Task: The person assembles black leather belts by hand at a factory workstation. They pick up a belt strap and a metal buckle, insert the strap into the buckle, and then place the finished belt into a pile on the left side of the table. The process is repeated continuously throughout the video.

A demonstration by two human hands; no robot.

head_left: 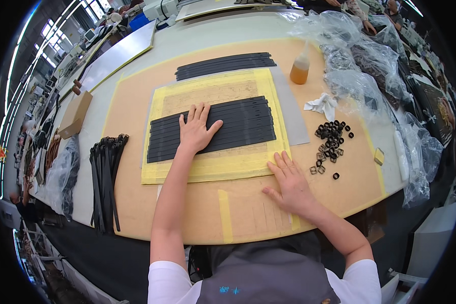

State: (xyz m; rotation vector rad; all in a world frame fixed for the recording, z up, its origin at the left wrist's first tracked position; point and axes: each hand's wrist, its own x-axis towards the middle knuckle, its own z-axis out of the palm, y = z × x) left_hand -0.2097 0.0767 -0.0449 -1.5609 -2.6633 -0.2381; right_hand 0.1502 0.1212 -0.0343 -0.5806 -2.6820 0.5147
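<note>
Your left hand (pixel 196 130) lies flat, fingers spread, grip apart, pressing on the row of black strips (pixel 238 124) laid side by side on the yellow sheet (pixel 213 169). Your right hand (pixel 289 185) rests open on the counter (pixel 137 202), fingertips at the sheet's lower right corner. A pile of small black loops (pixel 332 144) sits just right of the sheet, a glue bottle (pixel 300 68) farther up.

White short sleeves (grey apron)
</note>
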